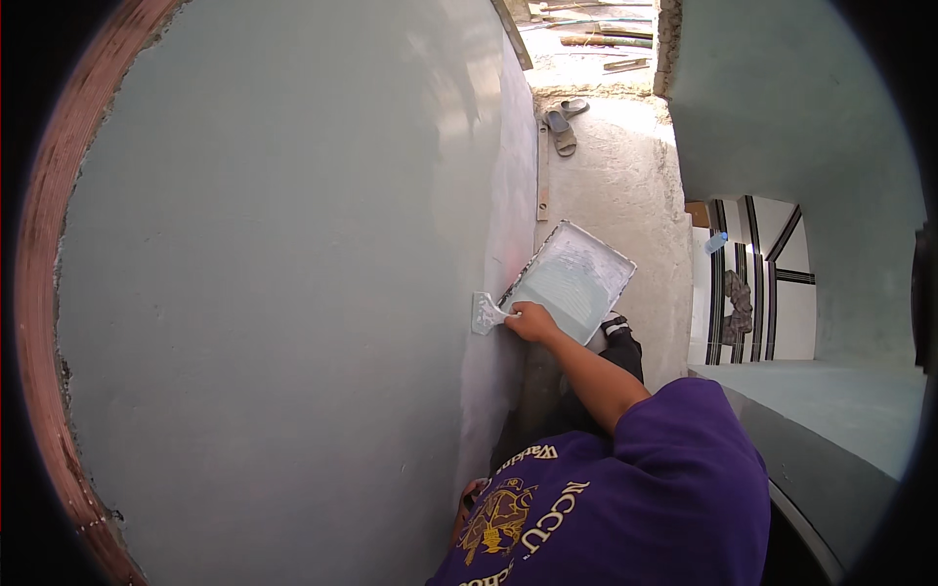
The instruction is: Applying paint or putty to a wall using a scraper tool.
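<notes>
A paint-smeared, wide flat paintbrush (486, 313) is in my right hand (532, 321), its fingers closed around the pale handle. The brush head lies against the lower part of the grey-green wall (293, 244). Just beyond and to the right of that hand is a paint tray (611, 256) with dark-smudged edges, holding pale green paint (562, 298). Low beside the wall, my left hand (475, 491) shows only in part past the purple shirt, so its fingers cannot be made out.
Dark sandals (562, 132) lie on the concrete floor (625, 176) farther ahead. A long strip with holes (543, 181) rests along the wall's foot. To the right, a bottle (717, 242) and a crumpled brown cloth (738, 308) are on striped tiles. My foot (618, 327) is by the tray.
</notes>
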A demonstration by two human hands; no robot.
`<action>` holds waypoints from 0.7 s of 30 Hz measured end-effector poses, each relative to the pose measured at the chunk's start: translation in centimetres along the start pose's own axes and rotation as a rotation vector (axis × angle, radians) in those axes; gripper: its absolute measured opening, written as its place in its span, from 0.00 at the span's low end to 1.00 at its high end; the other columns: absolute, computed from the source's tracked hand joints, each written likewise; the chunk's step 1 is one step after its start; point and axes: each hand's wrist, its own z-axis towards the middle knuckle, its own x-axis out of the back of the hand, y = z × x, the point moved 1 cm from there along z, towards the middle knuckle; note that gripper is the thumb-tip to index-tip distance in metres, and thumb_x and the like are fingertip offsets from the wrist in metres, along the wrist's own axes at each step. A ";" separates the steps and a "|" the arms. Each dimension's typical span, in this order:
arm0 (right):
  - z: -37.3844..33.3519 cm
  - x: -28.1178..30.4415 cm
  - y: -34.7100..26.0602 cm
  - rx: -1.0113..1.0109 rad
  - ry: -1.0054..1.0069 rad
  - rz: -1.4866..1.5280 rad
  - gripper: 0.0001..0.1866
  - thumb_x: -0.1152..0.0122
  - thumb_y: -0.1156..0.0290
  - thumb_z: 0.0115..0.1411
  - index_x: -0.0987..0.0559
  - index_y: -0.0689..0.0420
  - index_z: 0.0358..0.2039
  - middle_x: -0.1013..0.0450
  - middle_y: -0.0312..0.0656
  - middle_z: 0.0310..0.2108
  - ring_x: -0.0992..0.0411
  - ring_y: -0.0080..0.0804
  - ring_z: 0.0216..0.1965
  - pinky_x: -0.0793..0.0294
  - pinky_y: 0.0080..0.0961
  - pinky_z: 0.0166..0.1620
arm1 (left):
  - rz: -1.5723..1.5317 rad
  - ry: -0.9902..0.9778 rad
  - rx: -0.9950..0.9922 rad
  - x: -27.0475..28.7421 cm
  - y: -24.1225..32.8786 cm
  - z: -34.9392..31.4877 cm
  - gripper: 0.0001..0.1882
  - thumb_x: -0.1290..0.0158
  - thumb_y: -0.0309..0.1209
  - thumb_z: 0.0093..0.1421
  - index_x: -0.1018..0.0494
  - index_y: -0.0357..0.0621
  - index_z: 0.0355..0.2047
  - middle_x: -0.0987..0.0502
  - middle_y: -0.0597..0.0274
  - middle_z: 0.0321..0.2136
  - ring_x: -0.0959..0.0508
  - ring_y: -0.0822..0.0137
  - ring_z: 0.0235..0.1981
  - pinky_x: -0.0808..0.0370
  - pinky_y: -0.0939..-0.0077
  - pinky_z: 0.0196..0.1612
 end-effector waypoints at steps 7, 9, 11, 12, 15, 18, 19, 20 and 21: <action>-1.5 1.1 1.5 -0.031 -0.129 0.172 0.17 0.42 0.56 0.48 0.22 0.58 0.30 0.26 0.52 0.27 0.26 0.45 0.32 0.29 0.33 0.38 | -0.009 -0.020 0.055 1.0 -3.2 -1.8 0.18 0.53 0.36 0.62 0.33 0.36 0.47 0.23 0.57 0.35 0.23 0.67 0.33 0.27 0.74 0.38; -1.5 0.2 2.2 0.007 -0.017 0.022 0.15 0.41 0.58 0.49 0.22 0.57 0.30 0.26 0.49 0.25 0.27 0.38 0.30 0.30 0.30 0.36 | -0.010 -0.038 0.063 0.7 -3.4 -2.0 0.18 0.53 0.36 0.62 0.33 0.36 0.47 0.23 0.57 0.35 0.23 0.67 0.33 0.27 0.74 0.39; -1.7 -1.0 1.0 0.032 -0.015 0.002 0.15 0.41 0.58 0.49 0.22 0.57 0.30 0.26 0.48 0.25 0.27 0.38 0.30 0.30 0.30 0.36 | -0.013 -0.038 0.074 0.9 -3.8 -2.3 0.18 0.53 0.36 0.62 0.33 0.36 0.47 0.23 0.57 0.35 0.23 0.67 0.34 0.27 0.74 0.39; -1.9 -1.2 0.7 0.059 -0.006 -0.018 0.15 0.41 0.58 0.49 0.22 0.57 0.30 0.26 0.48 0.25 0.27 0.38 0.30 0.30 0.30 0.36 | -0.013 -0.040 0.079 1.0 -4.0 -2.3 0.18 0.53 0.36 0.62 0.33 0.36 0.47 0.23 0.57 0.35 0.23 0.67 0.34 0.27 0.74 0.39; -3.1 0.1 -0.1 0.056 -0.150 0.166 0.16 0.42 0.57 0.48 0.22 0.57 0.30 0.25 0.51 0.29 0.27 0.45 0.33 0.29 0.33 0.38 | -0.026 -0.023 0.099 1.6 -4.7 -3.0 0.18 0.53 0.36 0.62 0.33 0.36 0.47 0.23 0.57 0.35 0.24 0.67 0.34 0.27 0.74 0.39; -3.5 0.9 1.2 0.002 -0.105 0.139 0.16 0.41 0.58 0.47 0.22 0.57 0.30 0.25 0.50 0.29 0.27 0.46 0.34 0.29 0.33 0.39 | -0.035 -0.032 0.111 1.4 -5.4 -3.6 0.18 0.53 0.36 0.62 0.33 0.36 0.47 0.23 0.57 0.35 0.24 0.67 0.34 0.27 0.74 0.39; -3.5 0.7 1.7 -0.005 -0.101 0.135 0.16 0.41 0.58 0.47 0.22 0.57 0.30 0.25 0.50 0.29 0.27 0.46 0.34 0.29 0.33 0.39 | -0.037 -0.042 0.115 1.0 -5.1 -3.7 0.18 0.53 0.36 0.62 0.33 0.36 0.47 0.23 0.57 0.35 0.24 0.67 0.34 0.27 0.74 0.40; -3.2 0.1 2.3 -0.043 -0.072 0.043 0.15 0.41 0.59 0.48 0.23 0.58 0.30 0.25 0.49 0.28 0.27 0.42 0.32 0.30 0.32 0.38 | -0.036 -0.053 0.115 0.8 -5.0 -3.6 0.18 0.53 0.36 0.62 0.33 0.36 0.47 0.23 0.57 0.35 0.24 0.67 0.34 0.27 0.74 0.40; -2.8 -0.4 3.0 -0.080 -0.043 -0.049 0.14 0.41 0.60 0.48 0.23 0.58 0.30 0.25 0.47 0.27 0.27 0.39 0.31 0.30 0.30 0.38 | -0.036 -0.064 0.115 0.5 -4.9 -3.6 0.18 0.53 0.36 0.62 0.32 0.36 0.47 0.23 0.57 0.35 0.24 0.67 0.34 0.27 0.74 0.40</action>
